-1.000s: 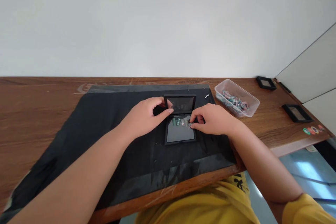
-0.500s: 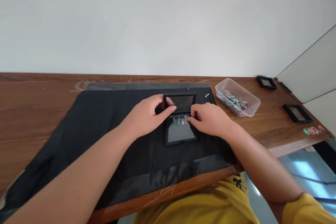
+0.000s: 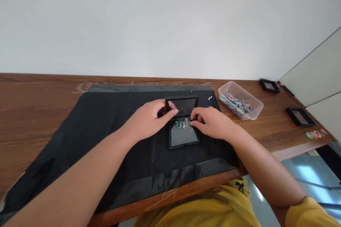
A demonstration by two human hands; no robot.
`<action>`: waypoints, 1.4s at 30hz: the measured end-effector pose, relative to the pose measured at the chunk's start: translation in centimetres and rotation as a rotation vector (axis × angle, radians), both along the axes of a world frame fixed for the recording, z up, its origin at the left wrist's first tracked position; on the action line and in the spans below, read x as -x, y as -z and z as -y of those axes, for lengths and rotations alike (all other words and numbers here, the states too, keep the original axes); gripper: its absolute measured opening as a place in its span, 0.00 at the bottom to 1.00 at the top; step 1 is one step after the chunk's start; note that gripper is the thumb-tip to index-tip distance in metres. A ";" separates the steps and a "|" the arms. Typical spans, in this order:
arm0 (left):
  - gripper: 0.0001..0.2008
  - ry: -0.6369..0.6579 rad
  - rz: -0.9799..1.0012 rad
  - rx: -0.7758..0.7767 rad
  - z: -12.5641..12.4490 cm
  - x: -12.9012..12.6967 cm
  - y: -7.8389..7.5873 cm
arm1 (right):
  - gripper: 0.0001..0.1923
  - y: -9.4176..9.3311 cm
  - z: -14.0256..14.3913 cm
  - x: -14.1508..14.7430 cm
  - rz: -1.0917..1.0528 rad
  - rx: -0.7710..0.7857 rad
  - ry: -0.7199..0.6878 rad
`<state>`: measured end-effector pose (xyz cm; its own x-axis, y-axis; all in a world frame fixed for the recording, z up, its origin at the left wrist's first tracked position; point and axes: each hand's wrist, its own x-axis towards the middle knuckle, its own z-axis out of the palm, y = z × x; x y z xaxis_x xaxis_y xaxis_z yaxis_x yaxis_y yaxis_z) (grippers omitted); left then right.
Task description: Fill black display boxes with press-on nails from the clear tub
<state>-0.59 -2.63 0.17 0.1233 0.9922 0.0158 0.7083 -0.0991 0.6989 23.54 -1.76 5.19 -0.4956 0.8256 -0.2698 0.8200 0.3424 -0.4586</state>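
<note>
A hinged black case (image 3: 184, 145) stands propped with its lid raised on the black mat. My left hand (image 3: 156, 115) grips the left side of the lid (image 3: 185, 105), thumb in front and fingers behind. Across the upper part of the case's glossy base lies a short row of small green and pale pieces (image 3: 180, 125) that look like press-on nails. At the right end of that row, my right hand (image 3: 206, 120) is closed in a pinch on a pale nail (image 3: 187, 122); the fingertips partly hide it.
A clear plastic tub (image 3: 255, 104) of small wrapped pink and green pieces sits right of the mat (image 3: 119, 113). Two black frames, one farther (image 3: 269, 85) and one nearer (image 3: 300, 116), lie at the right with several round stickers (image 3: 315, 134). A white wall rises behind the table.
My right hand has shifted slightly left and down along the row of nails. The left hand keeps its hold on the lid, which leans back about as before.
</note>
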 end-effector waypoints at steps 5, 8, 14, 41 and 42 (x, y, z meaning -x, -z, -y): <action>0.26 0.014 -0.005 -0.002 0.0 0.2 0.2 | 0.05 -0.1 -0.2 -0.2 -0.068 0.017 0.031; 0.26 0.026 -0.034 -0.016 0.0 0.2 0.1 | 0.06 0.2 -0.5 -0.2 -0.102 0.003 0.034; 0.25 0.033 -0.077 -0.006 0.0 0.4 0.1 | 0.06 0.7 -0.9 -0.5 -0.175 -0.007 0.031; 0.21 0.035 -0.105 -0.061 0.2 0.6 0.0 | 0.10 0.9 -0.9 -0.5 -0.242 0.082 0.017; 0.21 0.034 -0.109 -0.064 0.2 0.7 0.0 | 0.10 0.8 -0.9 -0.5 -0.236 0.072 0.021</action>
